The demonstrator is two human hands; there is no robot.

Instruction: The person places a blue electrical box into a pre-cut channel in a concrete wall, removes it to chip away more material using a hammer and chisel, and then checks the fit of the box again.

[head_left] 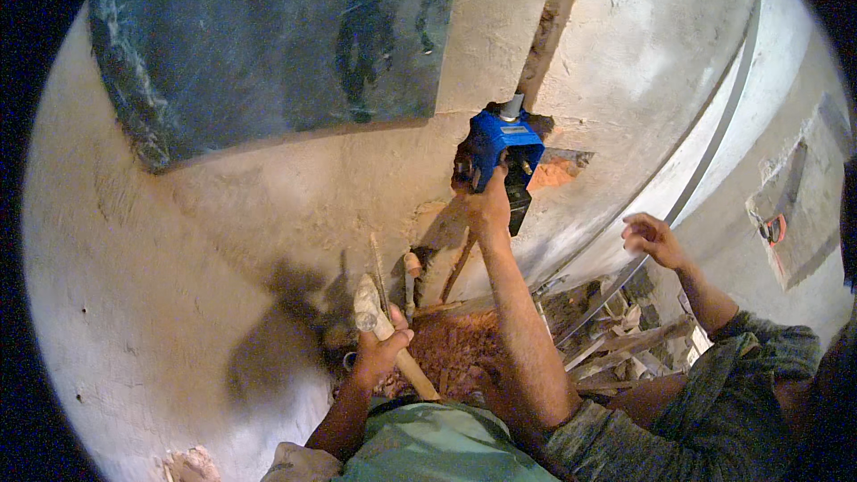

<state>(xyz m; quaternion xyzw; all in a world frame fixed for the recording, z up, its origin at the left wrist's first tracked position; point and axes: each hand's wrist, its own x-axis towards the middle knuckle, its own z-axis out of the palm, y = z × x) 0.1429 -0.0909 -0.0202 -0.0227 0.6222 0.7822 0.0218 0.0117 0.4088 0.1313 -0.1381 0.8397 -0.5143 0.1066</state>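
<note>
My left hand [379,355] is closed around the wooden handle of a hammer [412,373], whose dusty head points up. A thin rod like a chisel [381,272] rises from the same grip. Low in the middle, what seems to be my right hand [489,386] is mostly hidden behind a co-worker's forearm, and its fingers are hard to make out. That co-worker's hand [491,205] holds a blue electrical box [507,138] at a hole in the wall, under a grey conduit end [512,107]. The other hand [653,239] of this person is raised, fingers bent.
A dark panel [277,45] covers the upper left wall [116,241]. Above the box runs a cut channel [546,31]. A pipe stub with an orange end [411,272] stands below. Rubble and wood scraps [634,326] lie lower right, near a long grey strip [714,147].
</note>
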